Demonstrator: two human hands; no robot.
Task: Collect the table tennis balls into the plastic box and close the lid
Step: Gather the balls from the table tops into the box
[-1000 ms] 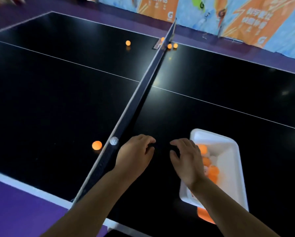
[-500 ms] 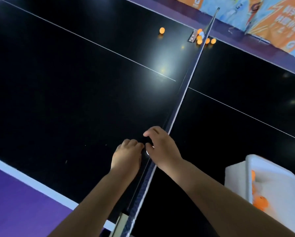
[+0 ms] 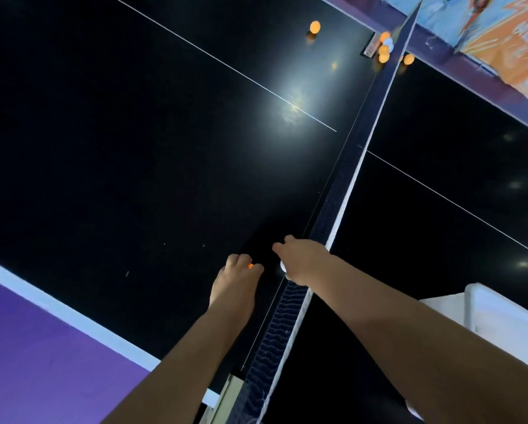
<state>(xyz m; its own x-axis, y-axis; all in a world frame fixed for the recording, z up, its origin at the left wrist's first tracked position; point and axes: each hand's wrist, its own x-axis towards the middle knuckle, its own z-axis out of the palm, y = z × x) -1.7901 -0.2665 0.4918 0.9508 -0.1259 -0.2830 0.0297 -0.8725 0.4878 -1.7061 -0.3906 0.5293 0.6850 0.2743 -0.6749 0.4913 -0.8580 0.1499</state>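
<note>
An orange ball (image 3: pixel 250 265) is being enclosed by the curled left hand (image 3: pixel 236 281) on the dark surface (image 3: pixel 134 179), at about 9 o'clock of the net (image 3: pixel 342 191). A white ball (image 3: pixel 283 266) is being covered by the right hand (image 3: pixel 302 261), reaching over the net; whether it is being gripped cannot be told. The box (image 3: pixel 498 319) is sitting at 4 o'clock, lid unseen. Both balls are best being lifted clear of the net before being carried across. More balls (image 3: pixel 384 53) are lying at 1 o'clock.
</note>
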